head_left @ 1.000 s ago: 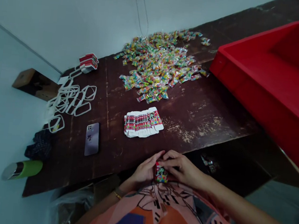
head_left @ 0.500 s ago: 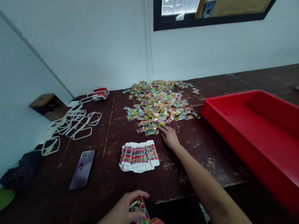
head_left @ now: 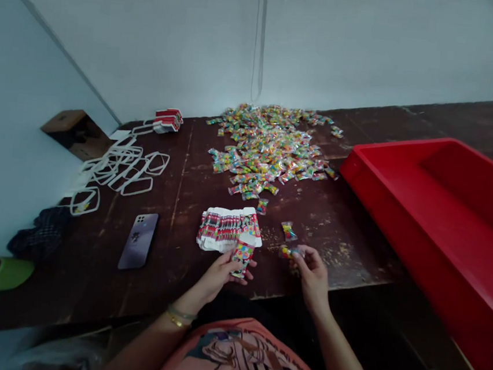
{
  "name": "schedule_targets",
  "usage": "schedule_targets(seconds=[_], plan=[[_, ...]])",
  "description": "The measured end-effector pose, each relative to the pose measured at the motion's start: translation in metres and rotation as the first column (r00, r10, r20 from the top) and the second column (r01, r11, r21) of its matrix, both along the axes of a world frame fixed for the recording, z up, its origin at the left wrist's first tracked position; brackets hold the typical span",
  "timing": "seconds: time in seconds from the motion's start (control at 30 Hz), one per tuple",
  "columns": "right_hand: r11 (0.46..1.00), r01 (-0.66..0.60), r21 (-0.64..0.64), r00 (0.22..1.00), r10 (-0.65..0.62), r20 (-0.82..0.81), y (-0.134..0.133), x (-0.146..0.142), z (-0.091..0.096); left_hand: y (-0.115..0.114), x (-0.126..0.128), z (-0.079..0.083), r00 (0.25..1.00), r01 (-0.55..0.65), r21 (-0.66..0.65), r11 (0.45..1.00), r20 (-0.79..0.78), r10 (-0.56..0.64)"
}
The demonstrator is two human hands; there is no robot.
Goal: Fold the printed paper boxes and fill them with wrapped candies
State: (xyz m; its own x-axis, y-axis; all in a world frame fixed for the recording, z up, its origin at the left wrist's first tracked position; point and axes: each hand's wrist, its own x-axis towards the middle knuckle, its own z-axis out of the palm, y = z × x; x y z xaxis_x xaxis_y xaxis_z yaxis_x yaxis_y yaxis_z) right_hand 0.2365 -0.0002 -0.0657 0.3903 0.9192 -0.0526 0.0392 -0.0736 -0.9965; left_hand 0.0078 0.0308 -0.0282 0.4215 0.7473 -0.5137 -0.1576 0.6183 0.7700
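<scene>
My left hand (head_left: 219,274) grips a small printed candy box (head_left: 243,255) with its white end flap up, just in front of a row of flat printed boxes (head_left: 225,229). My right hand (head_left: 314,274) pinches a small clear candy packet (head_left: 287,252) above the table, to the right of the box. One loose candy packet (head_left: 288,231) lies just beyond those fingers, and another (head_left: 262,206) sits nearer the heap. Behind them spreads a large heap of wrapped candy packets (head_left: 271,147).
A big red tray (head_left: 393,222) takes up the right side. On the left lie a purple phone (head_left: 139,241), white band loops (head_left: 137,185), a small stack of red-and-white boxes (head_left: 168,120), a brown box (head_left: 77,132), dark cloth (head_left: 40,232) and a green container (head_left: 4,275).
My right hand has drawn back from the heap toward me, now with a candy packet; two loose packets lie along its path. My left hand has raised the box beside the flat boxes.
</scene>
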Motion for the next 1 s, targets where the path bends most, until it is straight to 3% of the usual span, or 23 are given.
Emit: schedule_targets(seconds=[0.07,0.2,0.33,0.43,0.5,0.6,0.73,0.8,0.87,0.93,1.0], plan=[[0.992,-0.126,-0.011,0.990,0.125,-0.072,0.001,-0.005,0.020,0.001,0.015,-0.004,0.993,0.111,0.024,0.993,-0.028,-0.111],[0.962,-0.270,0.042,0.959,0.265,0.097,0.018,-0.004,0.054,-0.001,0.026,0.003,0.951,0.308,0.120,0.944,-0.073,-0.301],[0.898,-0.436,0.064,0.881,0.411,0.236,0.024,0.003,0.070,-0.009,0.026,0.013,0.922,0.386,0.154,0.909,-0.038,-0.385],[0.857,-0.513,0.056,0.803,0.456,0.383,0.017,-0.002,0.069,-0.018,0.030,0.011,0.932,0.362,0.129,0.923,-0.027,-0.362],[0.895,-0.442,0.064,0.841,0.389,0.376,0.012,-0.011,0.064,-0.023,0.033,0.006,0.941,0.337,0.139,0.931,-0.041,-0.335],[0.957,-0.278,0.087,0.942,0.254,0.219,0.003,-0.028,0.051,-0.024,0.035,-0.001,0.950,0.312,0.168,0.935,-0.032,-0.311],[0.945,-0.291,0.151,0.941,0.254,0.224,-0.012,-0.046,0.038,-0.017,0.027,-0.004,0.953,0.304,0.205,0.930,-0.046,-0.301],[0.966,-0.206,0.155,0.976,0.191,0.106,-0.019,-0.047,0.033,-0.015,0.023,-0.005,0.954,0.299,0.230,0.926,-0.066,-0.292],[0.986,-0.152,0.067,0.973,0.161,-0.167,-0.022,-0.043,0.029,-0.014,0.022,-0.006,0.952,0.306,0.239,0.922,-0.082,-0.295],[0.967,-0.249,-0.052,0.864,0.198,-0.464,-0.022,-0.036,0.026,-0.015,0.024,-0.008,0.950,0.310,0.216,0.926,-0.089,-0.298],[0.911,-0.402,-0.094,0.714,0.247,-0.655,-0.019,-0.029,0.025,-0.016,0.027,-0.009,0.961,0.273,0.160,0.949,-0.100,-0.259]])
